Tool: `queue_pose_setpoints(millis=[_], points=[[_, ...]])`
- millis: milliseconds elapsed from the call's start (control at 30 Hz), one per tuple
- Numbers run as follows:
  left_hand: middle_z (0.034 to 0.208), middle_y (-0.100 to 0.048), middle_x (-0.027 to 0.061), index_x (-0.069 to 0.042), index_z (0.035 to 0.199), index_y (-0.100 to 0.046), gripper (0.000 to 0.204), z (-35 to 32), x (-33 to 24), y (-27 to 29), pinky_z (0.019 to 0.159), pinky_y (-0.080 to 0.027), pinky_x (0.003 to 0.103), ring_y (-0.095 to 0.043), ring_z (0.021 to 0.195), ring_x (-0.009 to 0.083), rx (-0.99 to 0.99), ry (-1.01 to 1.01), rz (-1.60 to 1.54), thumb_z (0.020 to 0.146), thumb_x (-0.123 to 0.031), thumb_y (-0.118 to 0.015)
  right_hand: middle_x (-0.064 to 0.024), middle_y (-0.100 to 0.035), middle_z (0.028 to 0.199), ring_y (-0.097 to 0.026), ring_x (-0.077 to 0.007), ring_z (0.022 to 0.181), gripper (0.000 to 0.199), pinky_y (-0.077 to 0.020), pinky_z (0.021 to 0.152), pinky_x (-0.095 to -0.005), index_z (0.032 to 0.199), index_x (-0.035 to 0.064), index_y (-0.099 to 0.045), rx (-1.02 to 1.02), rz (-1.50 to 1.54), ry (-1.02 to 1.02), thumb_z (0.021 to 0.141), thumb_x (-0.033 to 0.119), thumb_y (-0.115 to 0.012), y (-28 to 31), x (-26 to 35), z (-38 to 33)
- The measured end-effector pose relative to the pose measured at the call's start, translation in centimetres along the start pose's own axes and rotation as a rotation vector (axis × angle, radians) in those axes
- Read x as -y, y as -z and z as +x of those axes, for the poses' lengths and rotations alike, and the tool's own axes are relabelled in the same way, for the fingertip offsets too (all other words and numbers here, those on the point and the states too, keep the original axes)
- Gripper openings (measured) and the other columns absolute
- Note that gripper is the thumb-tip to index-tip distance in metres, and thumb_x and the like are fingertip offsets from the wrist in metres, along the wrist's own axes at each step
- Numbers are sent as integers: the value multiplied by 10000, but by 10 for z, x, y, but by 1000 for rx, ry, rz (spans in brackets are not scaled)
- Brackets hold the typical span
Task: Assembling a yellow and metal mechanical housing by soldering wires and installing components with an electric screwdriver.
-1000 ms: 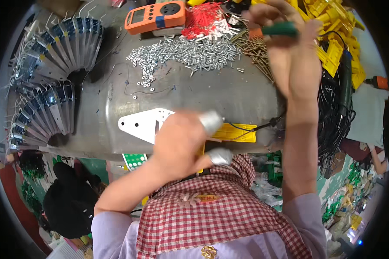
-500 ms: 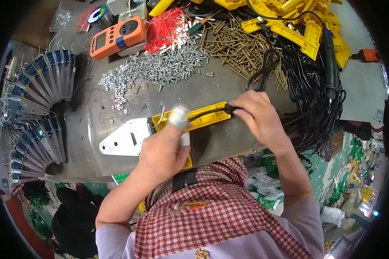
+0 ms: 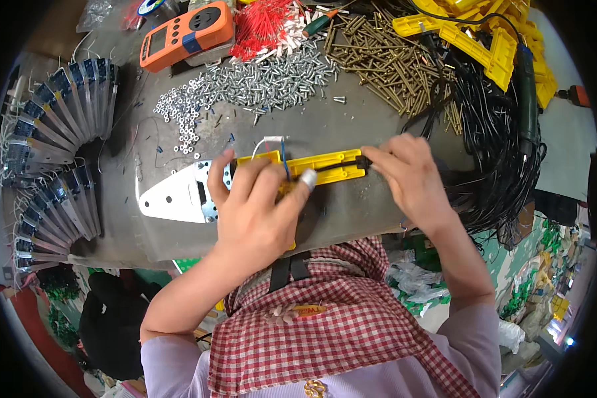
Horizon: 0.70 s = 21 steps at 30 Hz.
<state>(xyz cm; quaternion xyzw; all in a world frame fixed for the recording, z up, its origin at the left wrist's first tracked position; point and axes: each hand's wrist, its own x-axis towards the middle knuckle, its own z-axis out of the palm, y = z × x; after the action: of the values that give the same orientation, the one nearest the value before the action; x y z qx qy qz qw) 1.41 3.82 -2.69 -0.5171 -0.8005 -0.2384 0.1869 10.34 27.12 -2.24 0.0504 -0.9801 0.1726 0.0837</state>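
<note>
hands both on yellow plastic housing (image 3: 325,167), lying flat mid worktop (image 3: 351,126), its left end over white plate (image 3: 176,197). left hand (image 3: 255,205) pressed down on housing's left half, fingers curled over it, taped fingertip (image 3: 308,179) by the thin wires (image 3: 277,147). right hand (image 3: 408,176) pinches black cable (image 3: 341,166) at housing's right end. behind: silver screws (image 3: 272,76), brass screws (image 3: 378,56), orange meter (image 3: 187,33), black cable bundle (image 3: 497,152)
</note>
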Motion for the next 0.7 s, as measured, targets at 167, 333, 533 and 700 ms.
queue_pose_setpoints(millis=[167, 333, 533, 700], points=[[941, -537, 89, -106, 949, -685, 363, 9, -1, 5, 971, -285, 534, -532, 942, 280, 205, 137, -3, 591, -64, -652, -83, -562, 958, -573, -298, 937, 300, -477, 790, -395, 1058, 55, -606, -37, 518, -63, 762, 10, -594, 1, 56, 30], [1134, -520, 148, -84, 1099, -600, 476, 29, 2, 37, 859, -444, 421, -537, 971, 311, 125, 232, -274, 636, -74, -709, -81, -556, 926, -601, -292, 853, 202, -497, 710, -389, 938, 53, -622, -26, 482, 17, 738, 38, -643, -35, 60, 32], [1075, -556, 178, 91, 1033, -562, 399, -8, -4, 39, 741, -512, 361, -579, 873, 287, 256, 51, -184, 664, -16, -670, -54, -555, 829, -601, -264, 790, 219, -504, 652, -359, 889, 75, -636, -47, 482, -157, 679, 57, -696, -39, 65, 39], [1081, -555, 184, 87, 1007, -580, 349, -31, -11, 32, 770, -489, 338, -561, 914, 271, 299, 148, -176, 700, -71, -627, -56, -546, 841, -601, -209, 769, 327, -514, 634, -333, 1078, 119, -635, 68, 122, 214, 752, 137, -617, -23, 74, 49]])
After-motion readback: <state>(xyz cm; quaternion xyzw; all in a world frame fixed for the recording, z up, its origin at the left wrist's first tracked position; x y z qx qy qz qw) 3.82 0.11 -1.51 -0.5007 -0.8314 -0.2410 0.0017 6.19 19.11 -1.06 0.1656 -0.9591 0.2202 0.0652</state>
